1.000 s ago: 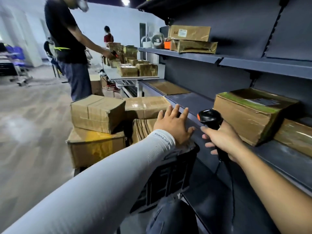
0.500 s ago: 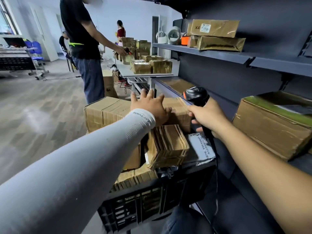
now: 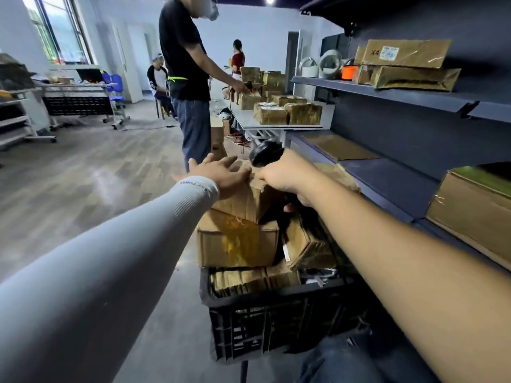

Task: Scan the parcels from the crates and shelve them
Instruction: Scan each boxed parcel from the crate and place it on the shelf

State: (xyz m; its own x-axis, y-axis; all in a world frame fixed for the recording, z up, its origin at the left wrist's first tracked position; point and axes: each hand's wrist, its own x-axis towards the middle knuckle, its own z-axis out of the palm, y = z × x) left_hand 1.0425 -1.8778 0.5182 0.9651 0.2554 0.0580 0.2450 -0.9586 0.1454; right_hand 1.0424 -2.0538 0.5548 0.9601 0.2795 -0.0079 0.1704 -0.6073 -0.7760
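A black plastic crate (image 3: 276, 322) in front of me is heaped with brown cardboard parcels. My left hand (image 3: 221, 172), in a grey sleeve, lies with straight fingers on the top parcel (image 3: 243, 200). My right hand (image 3: 290, 175) grips a black handheld scanner (image 3: 265, 153) just above the same parcel. Under it sit a larger box (image 3: 237, 241) with yellow tape and a bundle of flat cartons (image 3: 307, 244). The dark blue shelf (image 3: 392, 181) runs along the right and holds a taped parcel (image 3: 475, 217).
A person in a black shirt (image 3: 185, 64) stands just beyond the crate at a white table (image 3: 249, 123) stacked with parcels. The upper shelf (image 3: 387, 92) carries boxes and tape rolls. Two more people are farther back. Carts stand at the left on the wooden floor.
My left hand has moved forward onto the top parcel. My right hand has brought the scanner left, from beside the shelf to over the crate. My view has swung left.
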